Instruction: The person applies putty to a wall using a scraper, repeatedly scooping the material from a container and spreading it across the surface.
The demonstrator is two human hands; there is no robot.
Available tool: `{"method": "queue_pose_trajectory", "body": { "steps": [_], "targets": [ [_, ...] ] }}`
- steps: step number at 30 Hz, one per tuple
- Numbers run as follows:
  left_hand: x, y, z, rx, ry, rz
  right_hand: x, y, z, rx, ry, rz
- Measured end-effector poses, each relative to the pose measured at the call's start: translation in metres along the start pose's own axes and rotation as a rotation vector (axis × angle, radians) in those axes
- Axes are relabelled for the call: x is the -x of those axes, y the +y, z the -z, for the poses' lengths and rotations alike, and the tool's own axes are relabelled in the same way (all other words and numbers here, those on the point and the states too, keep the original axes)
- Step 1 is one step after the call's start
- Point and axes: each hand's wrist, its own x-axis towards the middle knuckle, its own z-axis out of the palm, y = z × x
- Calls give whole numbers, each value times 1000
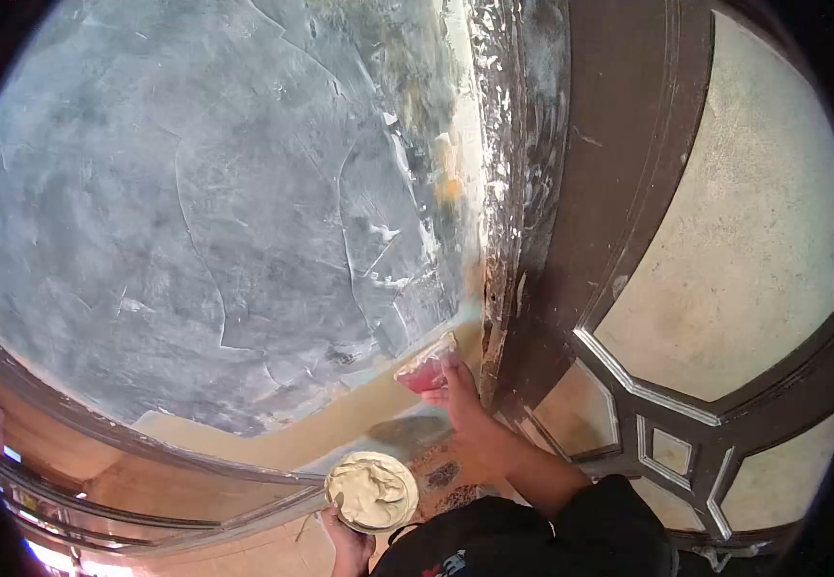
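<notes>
My right hand (458, 392) is closed round a pink-red putty spreader (427, 371) smeared with cream paste. The spreader lies against the lower right part of the grey-blue wall (244, 192), near its corner with the dark frame. A cream-yellow coated band (311, 421) runs along the wall's lower edge, left of the spreader. Low in the view, my left hand (348, 540) grips a round tub (372, 491) from its left and underside. Swirled cream putty fills the tub.
A dark brown wooden frame (619, 183) with pale panels (725, 212) stands on the right. White flaking patches cover the corner post (499, 125) beside the wall. Dark rails (109, 514) show at lower left, and my black shirt (494, 539) fills the bottom.
</notes>
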Motion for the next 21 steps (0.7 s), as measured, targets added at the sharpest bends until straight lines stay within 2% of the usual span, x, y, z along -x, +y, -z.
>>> {"method": "queue_pose_trajectory", "body": {
  "steps": [1, 9, 12, 14, 17, 21],
  "targets": [
    [0, 0, 2, -2, 13, 1, -1, -3, -2, -5, -10, 36],
    [0, -3, 5, -26, 78, 16, -13, 49, 35, 26, 48, -159],
    [3, 0, -1, -13, 66, 36, 5, 27, 15, -21, 43, -117],
    [4, 0, -7, -41, 46, 32, 5, 10, 0, 10, -36, 3],
    [3, 0, -11, -40, 1, 12, 1, 3, -7, 0, -68, 33],
    [4, -2, -9, -42, 34, 37, -10, 41, 27, 71, -5, -139]
  ]
}}
